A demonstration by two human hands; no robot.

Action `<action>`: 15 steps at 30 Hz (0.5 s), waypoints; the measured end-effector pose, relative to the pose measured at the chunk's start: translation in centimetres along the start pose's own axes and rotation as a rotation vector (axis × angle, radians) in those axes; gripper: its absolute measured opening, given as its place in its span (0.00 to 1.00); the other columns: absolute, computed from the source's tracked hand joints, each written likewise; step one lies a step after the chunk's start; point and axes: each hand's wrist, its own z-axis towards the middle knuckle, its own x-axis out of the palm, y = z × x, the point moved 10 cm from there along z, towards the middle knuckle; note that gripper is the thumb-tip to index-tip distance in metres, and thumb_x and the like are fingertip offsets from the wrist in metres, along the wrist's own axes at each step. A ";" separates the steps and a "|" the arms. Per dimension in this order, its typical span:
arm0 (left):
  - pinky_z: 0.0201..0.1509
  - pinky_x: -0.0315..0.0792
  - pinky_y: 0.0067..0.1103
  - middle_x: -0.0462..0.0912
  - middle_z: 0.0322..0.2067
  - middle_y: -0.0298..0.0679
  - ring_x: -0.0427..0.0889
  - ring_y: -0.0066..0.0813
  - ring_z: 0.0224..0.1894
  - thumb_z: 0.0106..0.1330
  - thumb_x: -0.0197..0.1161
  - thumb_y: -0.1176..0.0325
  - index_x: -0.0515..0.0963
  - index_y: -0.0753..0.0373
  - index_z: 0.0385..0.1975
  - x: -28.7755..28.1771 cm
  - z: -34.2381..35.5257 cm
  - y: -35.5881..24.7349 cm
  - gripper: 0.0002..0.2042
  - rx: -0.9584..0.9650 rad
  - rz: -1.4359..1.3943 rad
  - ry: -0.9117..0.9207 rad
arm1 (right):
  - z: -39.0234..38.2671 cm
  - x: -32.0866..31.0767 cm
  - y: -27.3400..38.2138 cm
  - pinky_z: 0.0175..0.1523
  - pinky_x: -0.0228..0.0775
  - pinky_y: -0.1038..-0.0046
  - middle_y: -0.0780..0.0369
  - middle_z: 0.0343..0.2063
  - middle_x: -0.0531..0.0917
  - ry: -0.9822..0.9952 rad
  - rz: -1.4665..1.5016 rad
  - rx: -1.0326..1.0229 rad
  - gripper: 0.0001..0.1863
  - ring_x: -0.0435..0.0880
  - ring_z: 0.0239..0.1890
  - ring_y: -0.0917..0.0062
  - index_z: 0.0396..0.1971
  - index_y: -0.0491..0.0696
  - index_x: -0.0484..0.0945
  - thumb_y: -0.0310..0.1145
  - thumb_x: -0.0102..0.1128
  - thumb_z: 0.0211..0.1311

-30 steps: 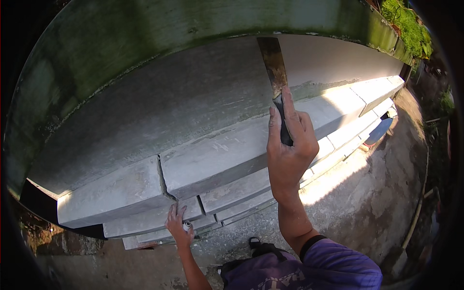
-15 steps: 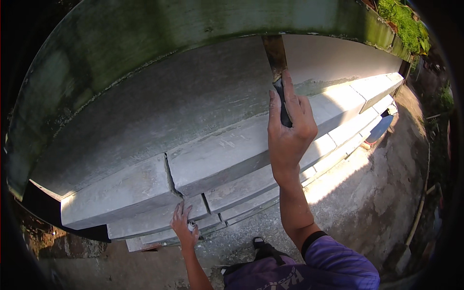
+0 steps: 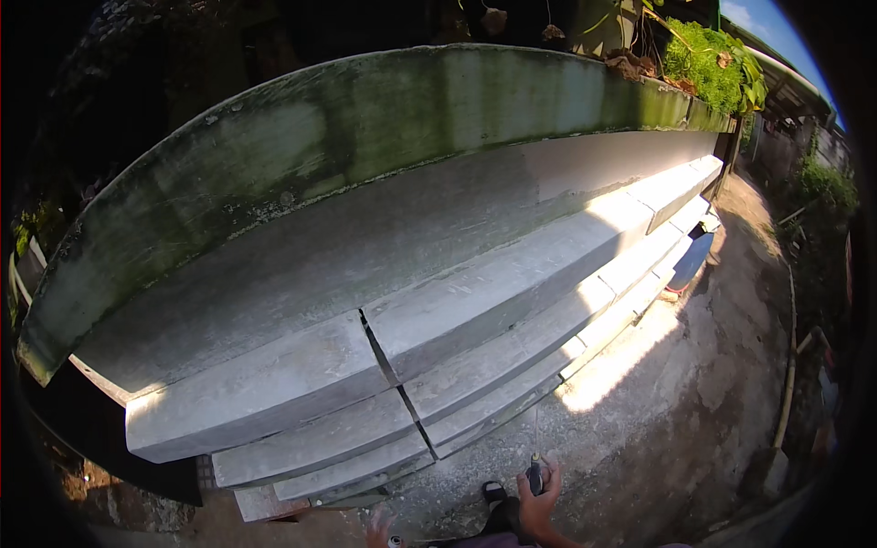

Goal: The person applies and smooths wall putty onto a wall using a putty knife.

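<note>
At the bottom centre, my right hand grips the dark handle of a scraper, its thin blade pointing up over the concrete floor. Left of it, my left hand, blurred and mostly cut off by the lower edge, has a small white cylindrical object at its fingers. Above both hands lie tiers of long pale concrete blocks, split by narrow dark joints. Behind them runs a grey recessed surface beneath a curved, green-stained concrete band.
Bright green plants grow along the band's right end. A blue object stands by the blocks' far end. A pale long-handled tool lies along the right side of the rough concrete floor. My sandalled foot shows below.
My right hand has dropped from in front of the grey surface to the lower edge with the scraper. My left hand has lowered from the blocks, and the view now takes in more above.
</note>
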 end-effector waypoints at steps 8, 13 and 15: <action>0.68 0.59 0.43 0.69 0.65 0.52 0.67 0.53 0.67 0.59 0.58 0.57 0.75 0.62 0.54 -3.2 6.5 -9.9 0.24 0.273 -0.226 0.177 | -5.2 -1.4 -3.2 0.29 0.68 0.80 0.64 0.26 0.80 0.051 0.234 0.395 0.10 0.75 0.24 0.84 0.47 0.48 0.67 0.26 0.55 0.70; 0.69 0.60 0.37 0.73 0.61 0.54 0.69 0.49 0.65 0.56 0.58 0.61 0.73 0.67 0.53 -7.8 13.3 -18.9 0.25 0.392 -0.573 -0.021 | -4.0 -4.8 -2.2 0.20 0.57 0.80 0.68 0.23 0.75 -0.120 0.173 0.215 0.10 0.69 0.17 0.87 0.47 0.48 0.67 0.28 0.55 0.71; 0.68 0.61 0.36 0.74 0.60 0.54 0.70 0.48 0.65 0.56 0.59 0.61 0.72 0.67 0.54 -8.6 14.0 -21.3 0.26 0.448 -0.632 -0.063 | -3.9 -5.8 -2.3 0.21 0.58 0.81 0.68 0.22 0.75 -0.132 0.161 0.177 0.06 0.69 0.18 0.87 0.43 0.48 0.70 0.28 0.56 0.70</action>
